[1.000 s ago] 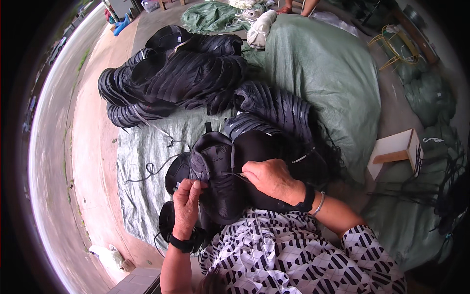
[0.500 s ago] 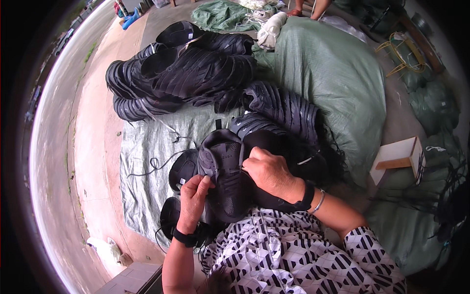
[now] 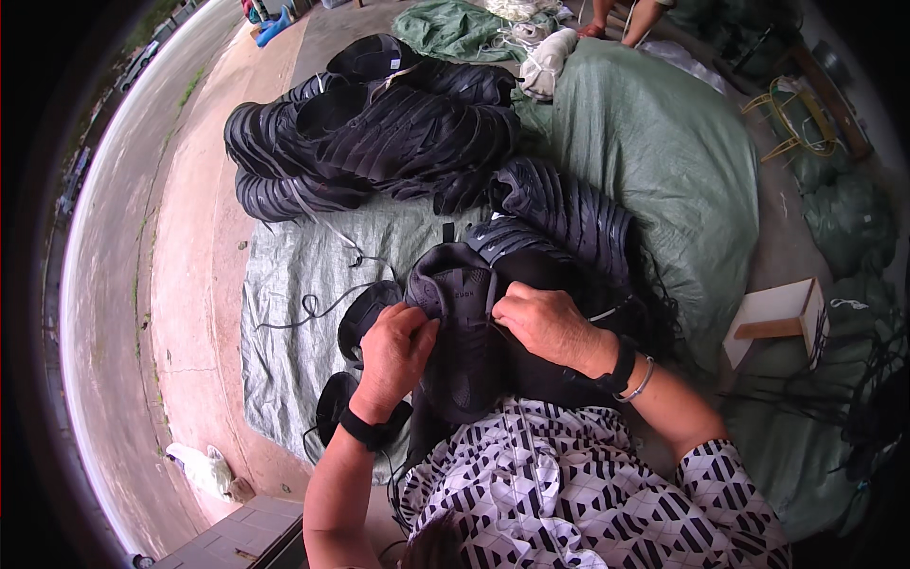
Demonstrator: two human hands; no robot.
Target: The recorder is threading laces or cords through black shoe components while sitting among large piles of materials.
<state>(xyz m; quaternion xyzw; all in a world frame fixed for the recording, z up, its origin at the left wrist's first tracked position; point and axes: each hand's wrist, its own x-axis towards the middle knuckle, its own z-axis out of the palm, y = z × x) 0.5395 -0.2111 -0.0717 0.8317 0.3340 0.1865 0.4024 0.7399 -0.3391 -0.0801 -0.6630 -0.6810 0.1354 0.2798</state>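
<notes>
A black rubber piece (image 3: 464, 322), shaped like a shoe upper or sole, lies on my lap. My left hand (image 3: 396, 353) grips its left edge, fingers curled around the rim. At its upper right, my right hand (image 3: 542, 322) pinches the piece with fingertips pressed on the middle seam. A black band sits on each wrist, and a thin bangle is on the right one. More black pieces (image 3: 353, 327) lie just left of my left hand on the grey-green tarp (image 3: 284, 284).
Long stacked rows of black rubber pieces (image 3: 379, 133) fill the tarp ahead, another stack (image 3: 569, 213) close to my right hand. A large green sack (image 3: 664, 161) lies right, a small wooden stool (image 3: 782, 313) beyond it. Another person's legs (image 3: 626, 14) show at the top.
The black piece has been lifted and turned toward me. My left hand moved up onto its left edge, and my right hand shifted to the middle seam.
</notes>
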